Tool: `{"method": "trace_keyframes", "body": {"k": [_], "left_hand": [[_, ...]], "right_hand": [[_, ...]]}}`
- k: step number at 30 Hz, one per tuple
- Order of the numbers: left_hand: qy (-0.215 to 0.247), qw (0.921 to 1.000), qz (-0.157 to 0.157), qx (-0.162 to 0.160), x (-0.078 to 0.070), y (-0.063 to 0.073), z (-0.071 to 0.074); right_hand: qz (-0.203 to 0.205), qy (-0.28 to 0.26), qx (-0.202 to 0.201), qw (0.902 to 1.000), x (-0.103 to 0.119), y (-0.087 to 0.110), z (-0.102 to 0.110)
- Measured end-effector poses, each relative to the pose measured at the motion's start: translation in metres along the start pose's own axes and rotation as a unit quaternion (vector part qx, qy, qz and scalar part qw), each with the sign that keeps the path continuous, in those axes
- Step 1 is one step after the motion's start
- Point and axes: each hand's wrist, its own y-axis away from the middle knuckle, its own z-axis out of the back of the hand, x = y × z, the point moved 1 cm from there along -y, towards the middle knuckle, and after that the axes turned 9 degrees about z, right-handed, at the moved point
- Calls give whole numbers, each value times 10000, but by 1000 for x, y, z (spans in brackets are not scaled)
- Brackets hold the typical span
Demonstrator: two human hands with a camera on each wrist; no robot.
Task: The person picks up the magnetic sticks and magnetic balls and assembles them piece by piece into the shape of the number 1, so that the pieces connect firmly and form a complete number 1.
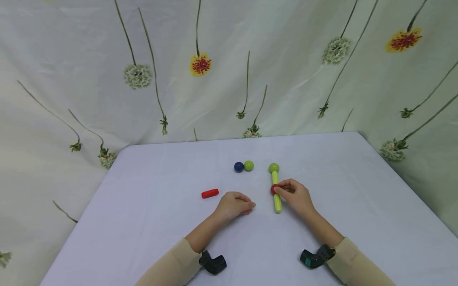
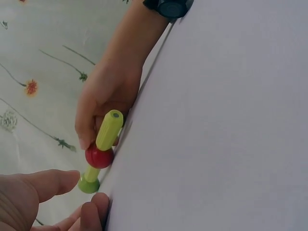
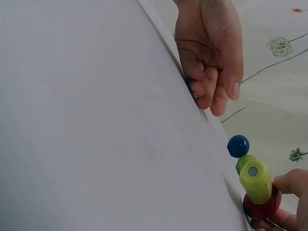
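My right hand (image 1: 296, 195) pinches a red ball (image 1: 274, 189) between thumb and fingers. That ball sits between two yellow-green rods in one line: the far rod (image 1: 274, 177) meets a green ball (image 1: 274, 168), and the near rod (image 1: 277, 203) points toward me. In the left wrist view the near rod (image 2: 110, 130) shows a grey dot on its end face. My left hand (image 1: 234, 206) is left of the near rod, fingers loosely bent, thumb apart from the fingers, holding nothing. Part of the red ball (image 3: 262, 207) is hidden by my fingers in the right wrist view.
A red rod (image 1: 210, 193) lies on the white-covered table (image 1: 161, 222), just beyond and left of my left hand. Farther back, a dark blue ball (image 1: 239, 167) and a second green ball (image 1: 249, 165) stand side by side. A flower-patterned cloth (image 1: 222, 95) hangs behind the table.
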Motion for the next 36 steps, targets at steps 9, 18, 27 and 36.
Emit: {"method": "trace_keyframes", "body": {"k": [9, 18, 27, 36], "left_hand": [[204, 9998, 15, -45, 3, 1, 9], [288, 9995, 135, -82, 1, 3, 10], [326, 9994, 100, -79, 0, 3, 11], [473, 9988, 94, -84, -3, 2, 13]], "right_hand": [[170, 136, 52, 9997, 3, 5, 0], [447, 391, 9, 9982, 5, 11, 1], [344, 461, 140, 9982, 13, 22, 2], [156, 409, 146, 9989, 19, 32, 1]]}}
